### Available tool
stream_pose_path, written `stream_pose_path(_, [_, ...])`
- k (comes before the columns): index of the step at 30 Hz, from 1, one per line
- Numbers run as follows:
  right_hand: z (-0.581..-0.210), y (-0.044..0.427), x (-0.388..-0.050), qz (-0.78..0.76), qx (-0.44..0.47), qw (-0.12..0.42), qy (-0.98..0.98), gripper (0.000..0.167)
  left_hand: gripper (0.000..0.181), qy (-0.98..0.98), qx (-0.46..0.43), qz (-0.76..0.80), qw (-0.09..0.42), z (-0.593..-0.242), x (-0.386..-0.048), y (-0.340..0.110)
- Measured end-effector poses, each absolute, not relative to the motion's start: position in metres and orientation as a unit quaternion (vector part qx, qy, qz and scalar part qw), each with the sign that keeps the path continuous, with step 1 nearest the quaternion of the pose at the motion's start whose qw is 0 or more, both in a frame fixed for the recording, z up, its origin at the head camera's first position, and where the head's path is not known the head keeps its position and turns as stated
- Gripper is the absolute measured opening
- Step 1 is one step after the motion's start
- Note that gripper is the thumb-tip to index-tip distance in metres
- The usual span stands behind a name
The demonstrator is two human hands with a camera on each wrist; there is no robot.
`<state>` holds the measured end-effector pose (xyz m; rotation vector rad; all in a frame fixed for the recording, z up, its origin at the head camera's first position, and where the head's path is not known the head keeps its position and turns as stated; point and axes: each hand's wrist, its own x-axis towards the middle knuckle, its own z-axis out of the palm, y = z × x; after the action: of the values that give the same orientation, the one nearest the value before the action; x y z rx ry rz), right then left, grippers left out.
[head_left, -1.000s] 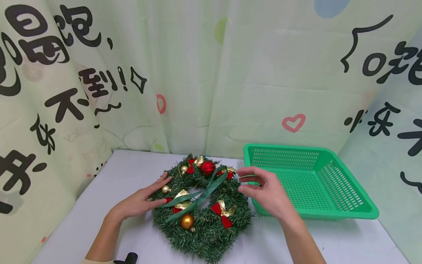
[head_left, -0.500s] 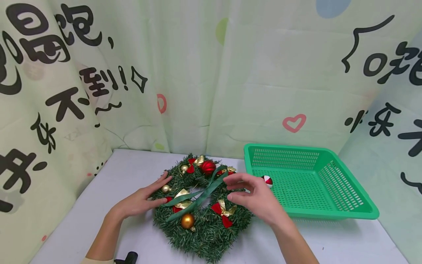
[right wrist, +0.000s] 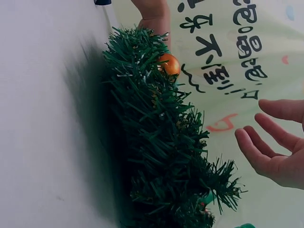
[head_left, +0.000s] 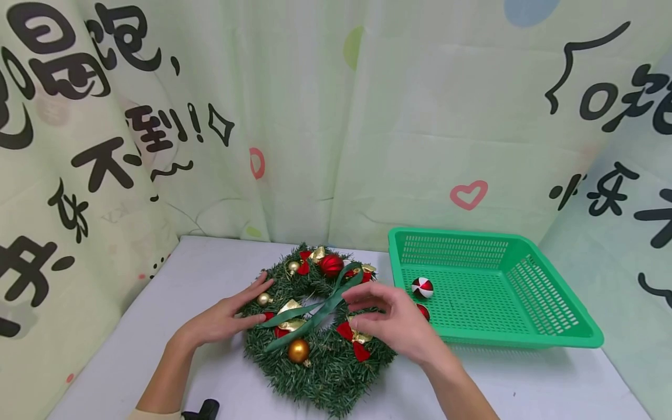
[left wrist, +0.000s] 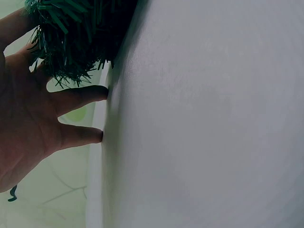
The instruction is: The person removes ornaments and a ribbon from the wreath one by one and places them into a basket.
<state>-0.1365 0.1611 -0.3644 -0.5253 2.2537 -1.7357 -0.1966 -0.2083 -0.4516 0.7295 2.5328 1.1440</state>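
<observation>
A green wreath lies on the white table, trimmed with red-and-gold bows, gold and red baubles and a loose green ribbon. My left hand rests against its left side, fingers spread; the left wrist view shows two straight fingers reaching the table below the wreath. Over the wreath's right side hovers my right hand, its fingers loosely curved. The right wrist view shows that hand with a gap between thumb and fingers, holding nothing, apart from the needles. It partly covers a red-and-gold bow.
A green plastic basket stands to the right of the wreath. Inside lie a red-and-white ball and a red ball partly hidden by my right hand. A printed curtain hangs behind the table. A black object sits near my left forearm.
My right hand has moved left and slightly down, from the basket's edge to over the wreath, uncovering the balls in the basket. My left hand and the wreath have stayed in place.
</observation>
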Motion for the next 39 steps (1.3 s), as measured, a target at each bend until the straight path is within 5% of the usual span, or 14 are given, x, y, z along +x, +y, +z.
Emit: stream_pose_path(39, [-0.39,0.112,-0.127,-0.568,-0.238,0.21,0.759,0.032,0.073,0.87,0.25,0.402,0.137,-0.451,-0.197,-0.208])
